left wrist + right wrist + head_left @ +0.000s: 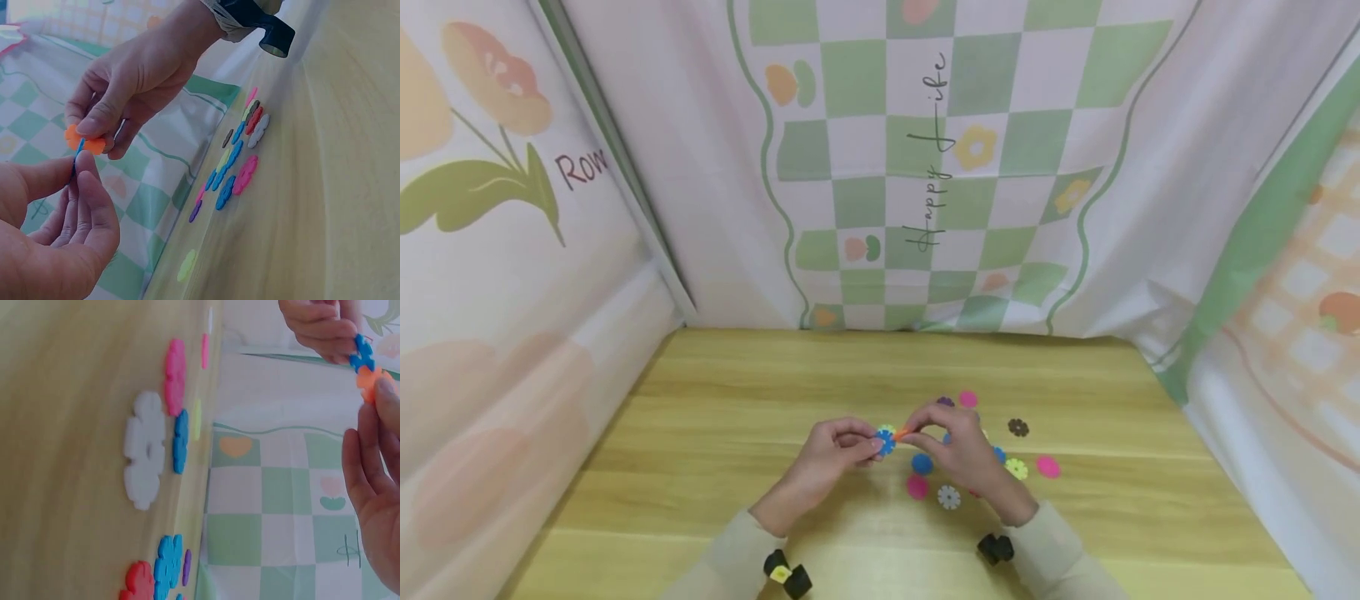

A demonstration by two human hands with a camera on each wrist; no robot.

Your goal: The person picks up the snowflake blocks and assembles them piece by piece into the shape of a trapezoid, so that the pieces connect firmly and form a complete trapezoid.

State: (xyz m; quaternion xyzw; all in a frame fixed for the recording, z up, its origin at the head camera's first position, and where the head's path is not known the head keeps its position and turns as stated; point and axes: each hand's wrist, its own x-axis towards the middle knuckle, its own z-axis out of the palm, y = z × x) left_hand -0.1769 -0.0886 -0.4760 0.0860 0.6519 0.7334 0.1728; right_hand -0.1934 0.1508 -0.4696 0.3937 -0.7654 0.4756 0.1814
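Note:
My left hand (827, 457) pinches a blue notched plastic disc (885, 442) between thumb and fingers. An orange notched disc (95, 145) is held between the thumb and fingers of my right hand (958, 446). The two discs meet at their edges, set at an angle to each other above the table. In the right wrist view the blue disc (361, 355) touches the orange disc (369, 380); whether their slots are interlocked I cannot tell. My right fingertips cover part of the orange disc.
Loose discs lie on the wooden table (737, 375), mostly under and right of my right hand: a white disc (949, 497), a brown disc (1018, 427), a pink disc (1048, 466), a blue disc (922, 464) and several others. Patterned curtains (850, 200) surround the table.

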